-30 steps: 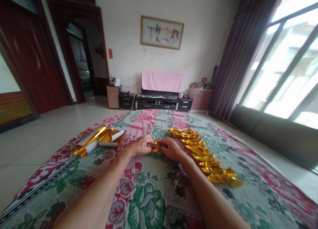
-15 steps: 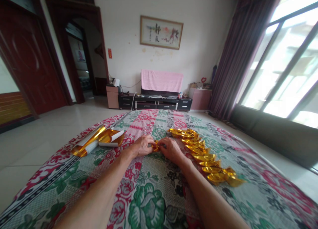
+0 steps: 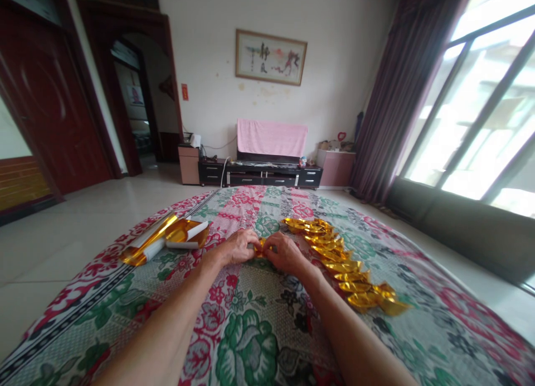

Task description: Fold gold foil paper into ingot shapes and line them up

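Observation:
Both hands meet at the middle of the flowered cloth, around a small piece of gold foil paper [image 3: 259, 249]. My left hand [image 3: 239, 246] has its fingers closed on the left side of the paper. From the other side, my right hand [image 3: 285, 252] pinches it with bent fingers. Most of the piece is hidden behind the fingers, so its exact shape is unclear. To the right lies a slanting row of several folded gold paper ingots [image 3: 334, 254], close to my right hand but apart from it. Loose gold sheets with white backs [image 3: 186, 233] lie curled on the left.
The patterned cloth [image 3: 246, 347] covers the broad surface under my arms. Beyond its far edge stands a low black TV cabinet [image 3: 246, 177] with a pink cloth [image 3: 271, 136] over the screen. A purple curtain [image 3: 384, 107] hangs by the window on the right.
My right hand has shifted slightly left and down over the gold paper. My left hand stays nearly in place, and the folded ingots and loose sheets lie as before.

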The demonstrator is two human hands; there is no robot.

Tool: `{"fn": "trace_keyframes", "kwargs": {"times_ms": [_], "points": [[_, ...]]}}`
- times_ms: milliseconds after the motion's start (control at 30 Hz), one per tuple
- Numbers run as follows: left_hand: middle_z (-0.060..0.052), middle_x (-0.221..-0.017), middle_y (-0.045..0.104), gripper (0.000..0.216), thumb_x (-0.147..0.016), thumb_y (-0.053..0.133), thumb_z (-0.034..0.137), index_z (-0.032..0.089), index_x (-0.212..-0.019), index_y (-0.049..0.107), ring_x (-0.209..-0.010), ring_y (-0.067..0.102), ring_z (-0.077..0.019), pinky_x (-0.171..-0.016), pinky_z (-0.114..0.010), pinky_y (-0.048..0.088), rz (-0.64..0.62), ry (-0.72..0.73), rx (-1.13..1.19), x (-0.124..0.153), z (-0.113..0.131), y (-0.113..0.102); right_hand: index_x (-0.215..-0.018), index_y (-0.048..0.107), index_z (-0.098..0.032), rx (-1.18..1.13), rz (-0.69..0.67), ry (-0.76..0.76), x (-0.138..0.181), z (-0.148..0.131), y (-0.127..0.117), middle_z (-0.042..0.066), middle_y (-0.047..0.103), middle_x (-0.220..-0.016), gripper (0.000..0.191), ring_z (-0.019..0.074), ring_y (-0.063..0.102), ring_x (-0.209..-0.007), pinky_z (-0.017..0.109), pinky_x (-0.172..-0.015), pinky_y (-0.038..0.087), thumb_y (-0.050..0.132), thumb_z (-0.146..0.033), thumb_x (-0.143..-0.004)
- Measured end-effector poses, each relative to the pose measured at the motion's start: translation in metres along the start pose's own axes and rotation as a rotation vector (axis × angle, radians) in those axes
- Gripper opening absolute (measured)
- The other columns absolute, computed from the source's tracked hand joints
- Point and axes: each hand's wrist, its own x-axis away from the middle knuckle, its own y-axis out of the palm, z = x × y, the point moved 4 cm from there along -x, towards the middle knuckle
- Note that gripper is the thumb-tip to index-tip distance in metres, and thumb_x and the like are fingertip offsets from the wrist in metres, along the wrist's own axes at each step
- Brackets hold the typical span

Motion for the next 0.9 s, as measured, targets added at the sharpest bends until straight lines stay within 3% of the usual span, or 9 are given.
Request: {"fn": "trace_keyframes", "kwargs": {"times_ms": [333,600,900], "points": [[-0.002,-0.091,0.061,0.015,-0.07,0.055,0.018,0.019,-0.076,0.068,-0.084,0.055,-0.0117,-0.081,-0.022,0.042,0.065,0.042,0.034,0.001,0.002,0.0,-0.078,0.068,-0.022,-0.083,-0.048,-0.097,0.002,0.004,-0.004,0.001,0.066,-0.084,0.011,0.0138,0.056,-0.084,0.024,-0.076,0.04,0.061,-0.021,-0.07],[-0.002,-0.093,0.06,0.017,-0.069,0.055,0.015,0.018,-0.078,0.069,-0.087,0.055,-0.0118,-0.084,-0.023,0.042,0.036,0.051,0.078,0.002,-0.002,0.0,-0.08,0.068,-0.022,-0.027,-0.097,-0.168,0.005,-0.008,-0.008,0.0,0.066,-0.083,0.013,0.0126,0.057,-0.082,0.022,-0.075,0.04,0.056,-0.02,-0.076],[-0.002,-0.094,0.06,0.023,-0.064,0.053,0.01,0.019,-0.08,0.068,-0.088,0.055,-0.0124,-0.086,-0.024,0.042,0.051,0.032,0.098,0.003,-0.002,-0.001,-0.083,0.063,-0.02,0.026,0.01,-0.115,0.019,-0.018,-0.008,0.003,0.064,-0.08,0.017,0.0126,0.057,-0.08,0.023,-0.075,0.041,0.046,-0.018,-0.083]]}}
